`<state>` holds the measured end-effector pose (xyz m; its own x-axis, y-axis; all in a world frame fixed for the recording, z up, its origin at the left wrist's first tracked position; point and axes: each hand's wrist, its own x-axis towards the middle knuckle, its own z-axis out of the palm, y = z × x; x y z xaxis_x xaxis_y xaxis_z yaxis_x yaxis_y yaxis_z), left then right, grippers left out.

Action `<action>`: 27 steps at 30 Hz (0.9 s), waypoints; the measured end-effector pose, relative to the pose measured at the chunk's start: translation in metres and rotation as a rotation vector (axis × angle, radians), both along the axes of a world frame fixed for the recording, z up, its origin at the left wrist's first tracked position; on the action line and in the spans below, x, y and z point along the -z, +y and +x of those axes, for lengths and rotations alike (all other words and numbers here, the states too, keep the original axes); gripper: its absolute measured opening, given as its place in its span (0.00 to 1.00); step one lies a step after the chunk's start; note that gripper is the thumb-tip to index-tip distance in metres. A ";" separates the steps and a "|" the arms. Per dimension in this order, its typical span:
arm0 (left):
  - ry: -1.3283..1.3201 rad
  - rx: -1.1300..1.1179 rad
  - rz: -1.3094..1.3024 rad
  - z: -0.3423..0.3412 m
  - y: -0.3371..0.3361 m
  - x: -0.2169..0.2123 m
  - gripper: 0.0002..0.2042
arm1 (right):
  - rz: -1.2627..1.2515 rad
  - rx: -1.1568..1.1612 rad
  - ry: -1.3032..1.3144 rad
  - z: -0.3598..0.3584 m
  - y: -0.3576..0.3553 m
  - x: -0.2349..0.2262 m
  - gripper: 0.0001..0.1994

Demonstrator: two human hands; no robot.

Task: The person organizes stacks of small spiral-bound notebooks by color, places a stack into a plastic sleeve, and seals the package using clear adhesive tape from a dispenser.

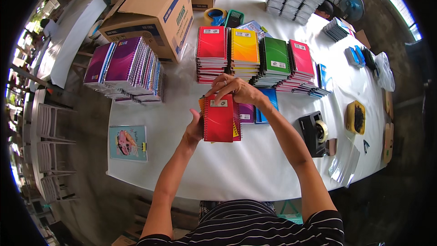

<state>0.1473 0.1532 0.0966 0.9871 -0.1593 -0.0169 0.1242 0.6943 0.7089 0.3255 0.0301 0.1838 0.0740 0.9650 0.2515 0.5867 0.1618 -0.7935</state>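
A red spiral notebook [221, 120] lies on top of a small uneven bundle of notebooks, with yellow and red edges showing beneath it. My left hand [195, 126] grips the bundle's left side, thumb up; its other fingers are mostly hidden underneath. From above, my right hand [236, 90] curls its fingers over the top edge of the red notebook. Partly covered by the bundle and my right arm are a purple notebook [246, 113] and a blue notebook [268, 105]. Just beyond stand stacks of red [212, 43], yellow [245, 48], green [275, 55] and pinkish-red notebooks [301, 58].
Purple notebook stacks [123, 64] stand left, beside a cardboard box [150, 16]. A teal notebook [128, 143] lies near the left edge. To the right are a black tape dispenser [312, 132], a yellow container [355, 117] and clear plastic [344, 164]. Wrapped stacks [291, 0] stand far back.
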 end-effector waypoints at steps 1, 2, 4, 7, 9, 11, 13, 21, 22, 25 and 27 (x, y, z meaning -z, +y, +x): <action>-0.021 0.005 -0.037 -0.005 0.001 0.007 0.51 | 0.048 0.027 -0.035 -0.003 -0.001 0.009 0.25; 0.035 -0.014 -0.038 -0.011 0.001 0.017 0.48 | 0.052 0.053 -0.050 -0.008 -0.001 0.012 0.25; 0.153 -0.047 -0.040 -0.026 0.001 0.035 0.44 | 0.060 0.112 -0.077 -0.020 -0.004 0.017 0.23; 0.166 -0.163 -0.138 -0.040 -0.001 0.029 0.40 | -0.035 0.501 0.176 -0.024 -0.042 0.037 0.19; 0.159 -0.216 -0.131 -0.052 0.006 0.036 0.41 | -0.154 0.680 -0.045 -0.042 -0.064 0.062 0.21; 0.178 -0.235 -0.126 -0.059 0.016 0.044 0.41 | -0.293 0.734 -0.550 -0.072 -0.087 0.113 0.25; 0.238 -0.267 -0.127 -0.063 0.022 0.058 0.40 | -0.287 0.726 -0.725 -0.087 -0.098 0.149 0.29; 0.393 -0.238 -0.071 -0.058 0.005 0.069 0.39 | 0.201 0.903 -0.232 -0.100 -0.097 0.056 0.24; 0.351 -0.204 -0.096 -0.050 -0.004 0.062 0.38 | 0.220 0.828 -0.335 -0.109 -0.100 0.050 0.24; 0.249 -0.133 -0.138 -0.029 -0.032 0.050 0.36 | 0.021 0.659 -0.520 -0.138 -0.104 0.048 0.21; 0.313 -0.129 -0.112 -0.027 -0.039 0.060 0.33 | 0.027 0.560 -0.372 -0.133 -0.113 0.047 0.22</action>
<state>0.1203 0.1143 0.0367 0.9491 -0.0516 -0.3108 0.2292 0.7899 0.5687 0.1923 -0.0826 0.1368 0.4657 0.7991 0.3802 0.8213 -0.2302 -0.5219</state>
